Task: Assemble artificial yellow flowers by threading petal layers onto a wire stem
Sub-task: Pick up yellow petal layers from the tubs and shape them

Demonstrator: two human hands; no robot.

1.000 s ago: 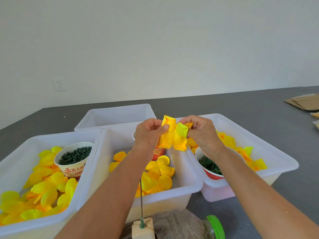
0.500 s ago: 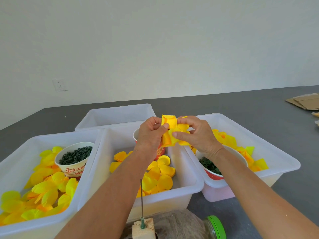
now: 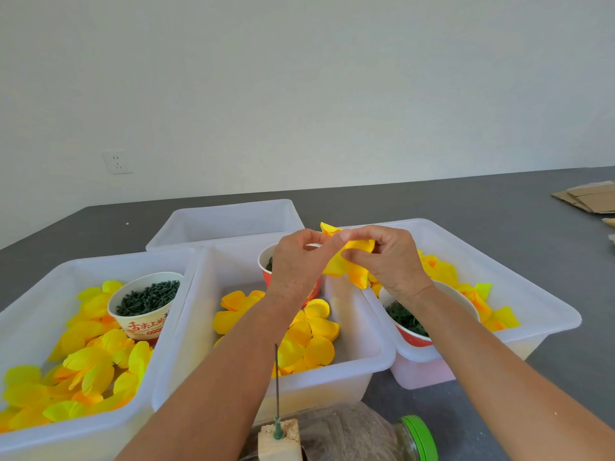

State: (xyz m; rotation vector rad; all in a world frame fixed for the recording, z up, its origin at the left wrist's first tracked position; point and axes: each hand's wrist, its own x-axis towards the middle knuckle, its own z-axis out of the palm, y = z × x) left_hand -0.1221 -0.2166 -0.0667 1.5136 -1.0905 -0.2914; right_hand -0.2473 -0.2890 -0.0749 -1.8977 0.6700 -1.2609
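Grey desk [image 3: 466,207] runs back to a plain white wall carrying one socket [image 3: 117,162]; flattened cardboard [image 3: 589,196] lies at the far right edge. Four white plastic bins stand on the desk: a left bin [image 3: 40,294] with loose yellow petals and a paper cup of dark green pieces [image 3: 146,302], a middle bin [image 3: 366,357] with petals on its floor, a right bin [image 3: 532,294] with petals and a red-banded cup [image 3: 419,322], and a rear bin [image 3: 229,221] behind them. Both hands are raised above the seam between middle and right bins. The yellow petal layer [image 3: 349,264] sits between them: the right hand [image 3: 389,264] pinches its upper part with thumb and curled fingers, the left hand [image 3: 299,261] pinches its left edge at the fingertips, and the lower lobes hang free below both grips. The wire stem [image 3: 276,384] stands upright in a pale block [image 3: 279,442] at the near edge, well below the hands and beside the left forearm, its tip free. A glass jar with green lid [image 3: 417,439] lies on its side just right of the block. Open desk shows right of the right bin.
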